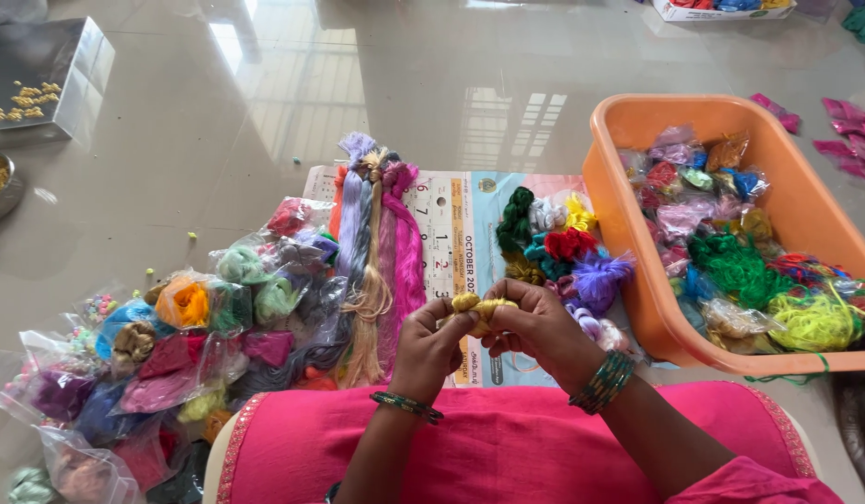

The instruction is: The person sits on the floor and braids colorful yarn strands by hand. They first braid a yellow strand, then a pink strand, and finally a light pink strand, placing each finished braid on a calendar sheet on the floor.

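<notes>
head view, looking down over a pink lap. left hand [430, 343] and right hand [537, 329] meet at centre, both pinching a small yellow thread bundle [481, 306] between fingertips; the bundle sits just above the lower edge of a calendar sheet [460, 224] lying on the glossy tiled floor [218, 103]. green bead bangles on both wrists. on the sheet, just beyond the hands: loose thread skeins [561, 245] in green, red, yellow, purple. left of them, long hanks [381, 233] of lilac, beige and pink thread laid side by side. further left, a heap of small clear bags [171, 345] holding coloured thread. right of the hands, an orange plastic tub [628, 243] filled with bagged and loose thread. far left: a metal tray [73, 70] with small yellow pieces, and a steel bowl [7, 191] partly cut off by the frame edge.
</notes>
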